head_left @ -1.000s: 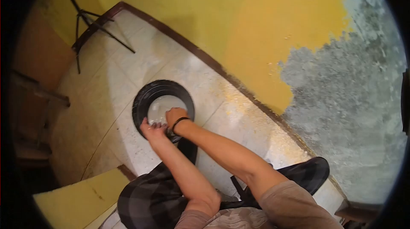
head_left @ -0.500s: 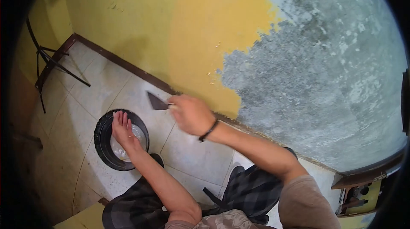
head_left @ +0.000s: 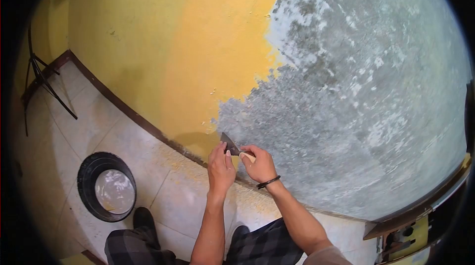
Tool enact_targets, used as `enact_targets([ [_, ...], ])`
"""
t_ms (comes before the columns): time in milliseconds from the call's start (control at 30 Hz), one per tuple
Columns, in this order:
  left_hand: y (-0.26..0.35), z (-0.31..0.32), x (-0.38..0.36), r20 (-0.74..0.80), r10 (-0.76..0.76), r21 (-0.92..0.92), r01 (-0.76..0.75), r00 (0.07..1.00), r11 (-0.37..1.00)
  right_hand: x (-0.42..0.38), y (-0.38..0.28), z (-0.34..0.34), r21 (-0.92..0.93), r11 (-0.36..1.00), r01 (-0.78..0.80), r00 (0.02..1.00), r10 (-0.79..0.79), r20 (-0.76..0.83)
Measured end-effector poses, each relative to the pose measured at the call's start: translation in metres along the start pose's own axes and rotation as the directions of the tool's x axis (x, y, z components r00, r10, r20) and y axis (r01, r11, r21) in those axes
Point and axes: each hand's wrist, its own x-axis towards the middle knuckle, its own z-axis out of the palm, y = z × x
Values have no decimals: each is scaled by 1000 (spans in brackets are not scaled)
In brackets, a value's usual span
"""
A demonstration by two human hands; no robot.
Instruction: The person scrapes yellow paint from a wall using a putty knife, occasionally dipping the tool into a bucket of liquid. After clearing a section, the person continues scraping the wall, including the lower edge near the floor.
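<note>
My right hand [head_left: 258, 164] is closed round the pale wooden handle of a scraper [head_left: 229, 142] with a dark, flared metal blade. My left hand [head_left: 220, 170] has its fingertips and thumb on the blade's left edge, gripping it. The blade's tip points up against the wall, near the ragged border where yellow paint [head_left: 183, 57] gives way to bare grey plaster [head_left: 297, 116]. On the tiles to the left stands a black bucket [head_left: 84, 186] with whitish, wet-looking contents.
Yellow paint flakes and dust [head_left: 180, 161] lie along the brown baseboard [head_left: 133, 114]. A black metal stand [head_left: 49, 87] is in the far left corner. My shoes and legs are below, near the bucket. Past the wall's right end, household items show at lower right.
The scraper has gone from mid-air to the wall in my right hand. My left hand has left the bucket and come to the blade. The view has shifted right.
</note>
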Motion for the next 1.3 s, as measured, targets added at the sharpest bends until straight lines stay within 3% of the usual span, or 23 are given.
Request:
enact_targets([
  [33, 4, 12, -4, -68, 120, 33, -118, 990, 993, -1, 4, -4, 36, 999, 21, 997, -18, -74],
  [67, 8, 21, -7, -46, 149, -50, -151, 988, 987, -1, 14, -6, 13, 993, 119, 979, -115, -171],
  [100, 16, 26, -6, -55, 144, -61, -147, 988, 987, -1, 15, -12, 0, 992, 123, 979, -121, -166],
  [167, 33, 28, -4, -37, 221, -69, -223, 975, 972, -5, 15, -28, 229, 973, -6, 984, 46, -172],
  [200, 41, 27, -2, -2, 238, -58, -237, 971, 970, -8, 3, -42, 225, 973, -51, 987, 83, -138],
  [300, 77, 23, 12, -7, 285, -73, -285, 959, 956, -14, -12, -63, 297, 955, -3, 969, 76, -234],
  [367, 91, 31, 29, -12, 308, -68, -308, 951, 949, -12, -19, -79, 215, 976, 35, 973, 16, -229],
  [433, 99, 42, 51, -102, 437, -131, -447, 894, 885, -8, -30, -94, 167, 977, 131, 978, -100, -183],
  [467, 103, 48, 60, -187, 450, -88, -471, 873, 878, -5, -26, -98, 315, 942, 118, 991, -91, -98],
  [500, 105, 52, 64, -193, 449, -94, -471, 873, 877, -2, -33, -105, 307, 944, 120, 991, -94, -99],
  [567, 110, 59, 73, -350, 438, -11, -471, 828, 882, 6, -53, -119, 562, 819, -117, 992, 63, 114],
  [600, 117, 60, 80, -440, 451, 17, -495, 777, 869, 11, -57, -123, 627, 762, -159, 985, 76, 157],
  [767, 124, 68, 91, -489, 469, 55, -511, 735, 858, 16, -75, -137, 648, 715, -262, 964, 160, 214],
  [933, 143, 67, 96, -465, 505, 37, -554, 727, 832, 11, -83, -142, 622, 758, -195, 977, 208, 53],
  [1033, 144, 59, 107, -482, 501, 134, -505, 719, 853, 28, -87, -147, 661, 712, -238, 971, 183, 152],
  [1167, 147, 45, 109, -387, 460, 60, -476, 799, 878, 28, -98, -140, 601, 778, -183, 982, 179, 67],
  [1300, 146, 53, 113, -448, 513, 107, -526, 732, 844, 30, -99, -145, 598, 774, -209, 976, 202, 80],
])
